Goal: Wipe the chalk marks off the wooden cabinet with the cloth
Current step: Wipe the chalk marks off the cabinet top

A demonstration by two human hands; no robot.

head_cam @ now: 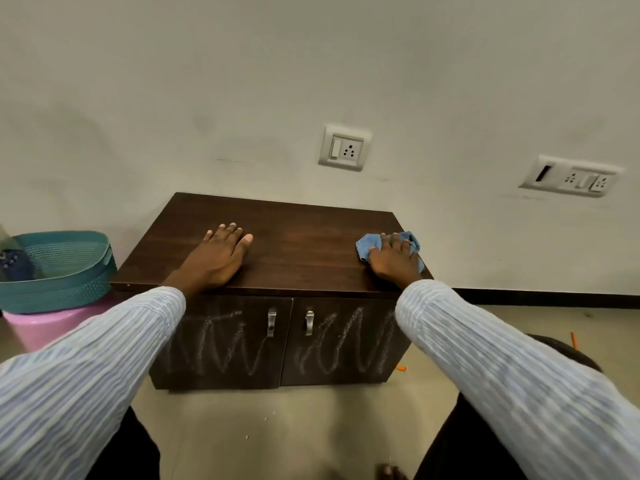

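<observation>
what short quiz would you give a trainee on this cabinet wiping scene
1. True or false: the cabinet top bears chalk marks.
2. Which hand presses the blue cloth? A left hand B right hand
3. Where are the chalk marks?

Key: 1 false. 2 B. 3 On both door fronts, either side of the handles.

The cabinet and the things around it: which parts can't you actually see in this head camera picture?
- Chalk marks on the cabinet doors: the outer ends are covered by both sleeves.
- Cloth: mostly under the right hand, so its full shape is hidden.
- Basket: cut off by the left edge; the dark thing inside is too unclear to name.
- Orange bits on the floor: too small to identify.
</observation>
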